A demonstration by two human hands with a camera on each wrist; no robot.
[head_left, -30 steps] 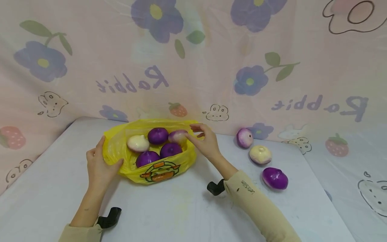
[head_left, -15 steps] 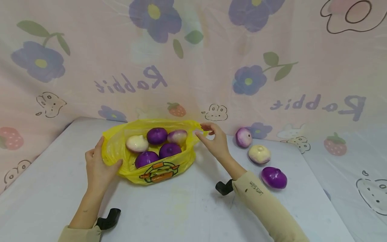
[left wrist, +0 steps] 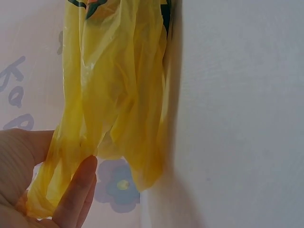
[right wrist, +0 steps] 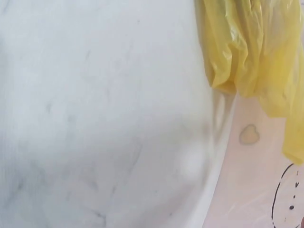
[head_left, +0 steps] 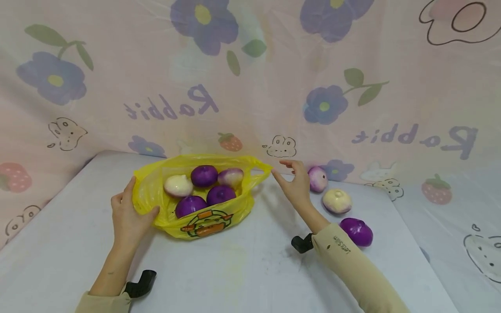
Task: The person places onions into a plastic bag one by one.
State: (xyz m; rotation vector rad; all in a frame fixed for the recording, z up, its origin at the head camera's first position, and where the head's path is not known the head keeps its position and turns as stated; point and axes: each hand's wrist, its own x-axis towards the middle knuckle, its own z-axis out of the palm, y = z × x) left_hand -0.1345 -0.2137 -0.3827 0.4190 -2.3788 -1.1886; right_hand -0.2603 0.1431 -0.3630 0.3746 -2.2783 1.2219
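A yellow plastic bag (head_left: 242, 211) lies with its mouth open in the head view. Inside it sit several onions, among them a whitish onion (head_left: 178, 186), a pale purple one and deep purple ones. My left hand (head_left: 131, 217) holds the bag's left end; in the left wrist view its thumb and fingers (left wrist: 76, 192) close round the yellow plastic. My right hand (head_left: 296, 186) is at the bag's right handle, thumb and fingers spread apart with nothing between them. The thumb tip is at the handle's tip; whether they touch, I cannot tell.
To the right of the bag, a pinkish purple onion (head_left: 318, 179), a cream onion (head_left: 337, 201) and a deep purple onion (head_left: 356, 232) lie on the white table (head_left: 235, 278). Behind the table hangs a printed pink curtain (head_left: 254, 104).
My right hand has left the pale purple onion at the bag's mouth and moved right. The bag's right handle is drawn out to a point. My left hand has stayed put.
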